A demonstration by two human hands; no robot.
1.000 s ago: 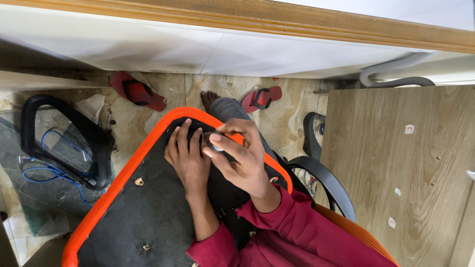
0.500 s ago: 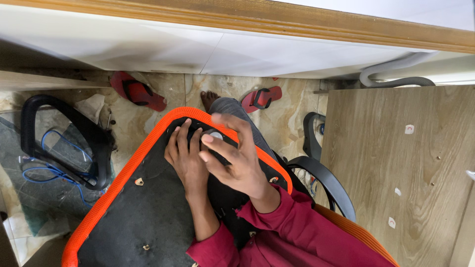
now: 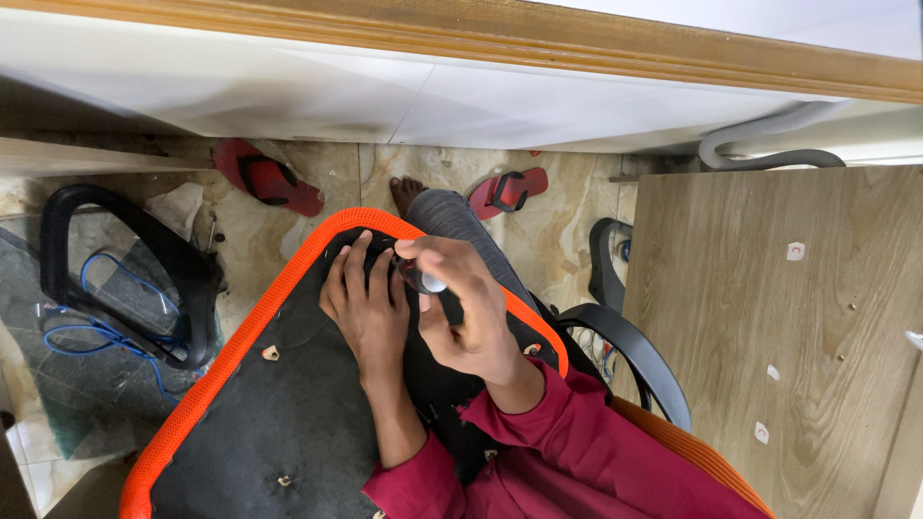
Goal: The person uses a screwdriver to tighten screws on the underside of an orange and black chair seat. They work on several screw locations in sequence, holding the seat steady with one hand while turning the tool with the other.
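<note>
An upturned chair seat (image 3: 240, 423) with a black underside and an orange mesh rim lies across my lap. My left hand (image 3: 367, 309) rests flat on the black underside near the far rim, with its fingers spread and nothing in it. My right hand (image 3: 471, 322) hovers just to its right, closed around a small dark tool (image 3: 428, 281) with a shiny round end. The tool's tip is hidden between the two hands. Both arms wear dark red sleeves (image 3: 538, 452).
Two red sandals (image 3: 269, 178) (image 3: 508, 190) lie on the tiled floor near my bare foot (image 3: 409, 192). A loose black armrest (image 3: 115, 279) with blue cable (image 3: 91, 336) sits at left. Another black armrest (image 3: 630, 356) and a wooden panel (image 3: 788, 346) are at right. A grey hose (image 3: 769, 144) runs along the wall.
My right hand has turned on the tool; an orange part seen at its fingers earlier is hidden, and the shiny round end now shows. The left hand has stayed put.
</note>
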